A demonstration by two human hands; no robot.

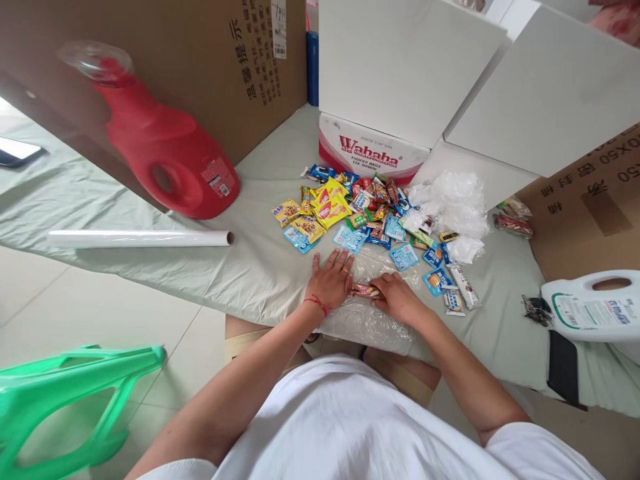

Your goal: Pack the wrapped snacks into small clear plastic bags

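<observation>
A sheet of clear plastic wrap lies at the table's near edge, and a small red-and-brown wrapped snack bar rests on it. My left hand is spread flat over the wrap, fingers stretched forward, its inner side against the bar's left end. With bent fingers, my right hand grips the bar's right end. Just beyond my hands is a pile of packaged snacks, including a yellow packet and a light-blue packet. Crumpled clear plastic sits right of the pile.
A red jug and a white roll are to the left. Behind the snacks stands a Wahaha carton under white boxes. A white jug and a black phone-like slab lie right. A green stool stands lower left.
</observation>
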